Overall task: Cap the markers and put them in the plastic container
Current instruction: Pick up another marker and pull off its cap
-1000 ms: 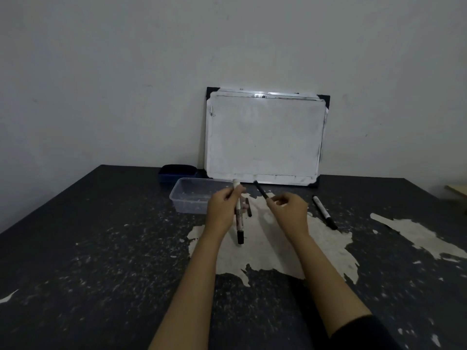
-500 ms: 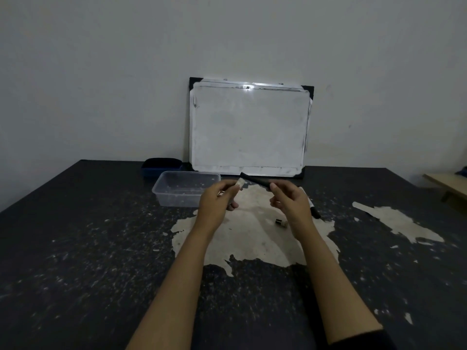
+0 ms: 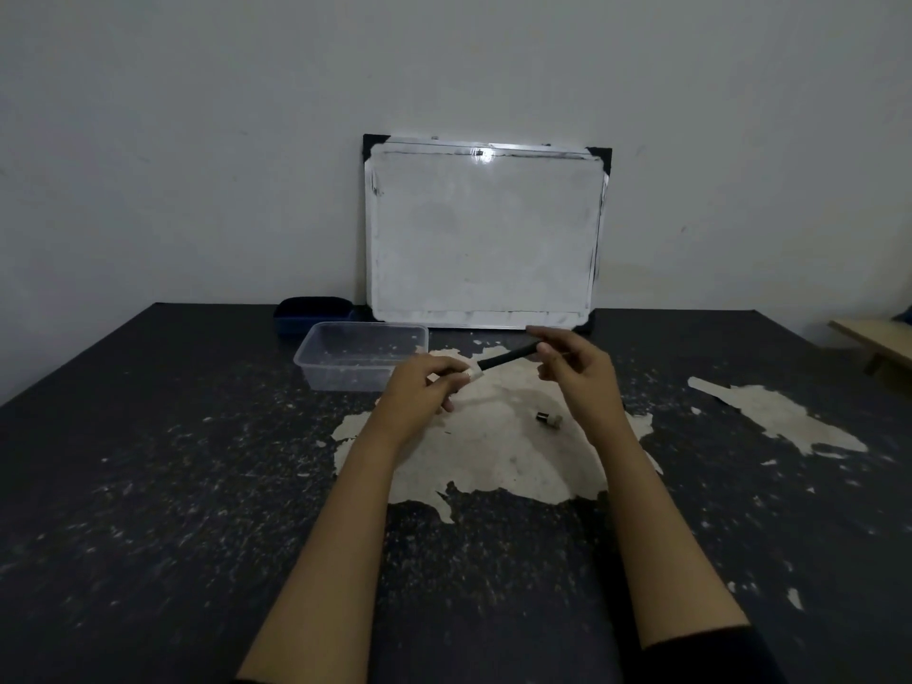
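Observation:
A black marker (image 3: 508, 358) is held level above the table between both hands, slanting up to the right. My left hand (image 3: 419, 392) pinches its white end (image 3: 473, 373), and my right hand (image 3: 577, 372) grips the black far end with the fingertips. Whether the white piece is a cap or part of the barrel, I cannot tell. The clear plastic container (image 3: 316, 360) stands open and holds no markers, just left of my left hand. A small dark and white piece (image 3: 549, 419) lies on the pale patch below my right hand.
A whiteboard (image 3: 483, 234) leans on the wall behind the hands. A dark blue box (image 3: 313, 313) sits behind the container. The black table (image 3: 148, 486) has worn pale patches. A wooden ledge (image 3: 878, 338) shows at the far right.
The left hand's marker has swung from upright to level. The black piece in my right hand now meets its white end. The marker at the right is out of sight behind my right hand.

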